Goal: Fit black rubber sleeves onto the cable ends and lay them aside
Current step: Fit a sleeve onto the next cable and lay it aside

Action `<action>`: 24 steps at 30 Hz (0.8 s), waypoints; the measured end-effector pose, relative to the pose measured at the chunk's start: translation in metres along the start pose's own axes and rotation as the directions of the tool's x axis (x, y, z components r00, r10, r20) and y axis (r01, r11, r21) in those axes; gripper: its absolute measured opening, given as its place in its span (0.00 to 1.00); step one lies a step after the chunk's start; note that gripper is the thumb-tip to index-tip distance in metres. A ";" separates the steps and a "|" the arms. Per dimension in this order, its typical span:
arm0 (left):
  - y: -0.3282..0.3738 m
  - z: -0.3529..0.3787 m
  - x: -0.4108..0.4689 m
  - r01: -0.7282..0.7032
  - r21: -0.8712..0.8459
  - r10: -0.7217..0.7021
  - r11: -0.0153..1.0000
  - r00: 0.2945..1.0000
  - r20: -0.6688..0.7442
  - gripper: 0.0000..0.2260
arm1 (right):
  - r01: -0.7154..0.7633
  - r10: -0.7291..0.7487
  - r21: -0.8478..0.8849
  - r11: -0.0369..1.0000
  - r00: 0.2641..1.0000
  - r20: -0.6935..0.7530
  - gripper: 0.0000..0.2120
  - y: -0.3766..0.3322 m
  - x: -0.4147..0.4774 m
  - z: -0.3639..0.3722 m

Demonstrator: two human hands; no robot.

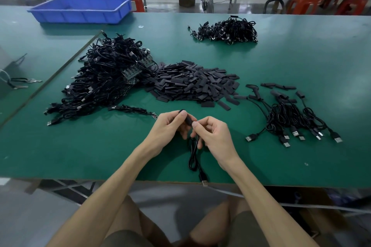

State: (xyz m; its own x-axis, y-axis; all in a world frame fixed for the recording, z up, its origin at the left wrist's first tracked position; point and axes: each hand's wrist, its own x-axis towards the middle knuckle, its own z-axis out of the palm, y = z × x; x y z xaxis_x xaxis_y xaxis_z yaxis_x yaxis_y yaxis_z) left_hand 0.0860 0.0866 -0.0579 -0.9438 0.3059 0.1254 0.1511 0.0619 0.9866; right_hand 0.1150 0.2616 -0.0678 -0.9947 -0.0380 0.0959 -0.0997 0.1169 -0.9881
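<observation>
Head: sleeve (189, 119) up-left, cable (192, 156) down-right

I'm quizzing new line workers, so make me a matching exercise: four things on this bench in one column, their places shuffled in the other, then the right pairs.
1 blue bin
2 loose sleeve pile
3 sleeved cables
4 held cable

A between left hand and right hand
B far left
C middle
D near right

Pairs: 1-B, 2-C, 3-D, 4-A
</observation>
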 end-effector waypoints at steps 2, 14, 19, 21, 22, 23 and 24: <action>0.001 0.000 0.000 0.008 -0.028 -0.009 1.000 1.000 -0.021 0.18 | 0.003 -0.003 0.009 1.000 1.000 0.015 0.08 0.000 0.000 0.001; -0.001 -0.003 0.002 -0.013 -0.006 0.012 1.000 0.993 -0.115 0.20 | -0.006 0.004 0.037 0.999 0.998 0.061 0.05 -0.005 -0.001 0.002; 0.002 -0.002 0.002 -0.013 -0.021 0.010 1.000 0.990 -0.139 0.19 | 0.029 -0.027 -0.061 0.998 0.999 0.037 0.03 -0.006 0.000 0.003; 0.005 0.001 0.002 0.026 0.026 -0.023 0.999 0.992 -0.122 0.19 | 0.022 -0.021 0.009 1.000 1.000 -0.023 0.03 -0.005 0.001 0.001; 0.007 0.002 0.002 0.042 0.088 -0.033 0.995 0.994 -0.105 0.18 | 0.016 -0.013 0.056 0.998 0.998 -0.061 0.03 -0.004 0.001 -0.001; 0.009 0.003 0.002 0.047 0.177 -0.035 0.983 0.997 -0.070 0.16 | 0.012 -0.001 0.107 0.994 0.995 -0.098 0.03 -0.004 0.001 -0.003; 0.011 0.003 0.001 0.045 0.285 -0.042 0.958 0.999 -0.019 0.13 | 0.008 0.013 0.159 0.987 0.991 -0.133 0.02 -0.003 0.002 -0.004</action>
State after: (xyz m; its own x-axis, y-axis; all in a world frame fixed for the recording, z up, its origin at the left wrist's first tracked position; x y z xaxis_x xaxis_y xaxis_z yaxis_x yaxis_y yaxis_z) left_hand 0.0873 0.0907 -0.0469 -0.9546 0.2854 0.0858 0.1855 0.3438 0.9205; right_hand 0.1131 0.2650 -0.0641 -0.9906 0.0957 0.0982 -0.1026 -0.0432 -0.9938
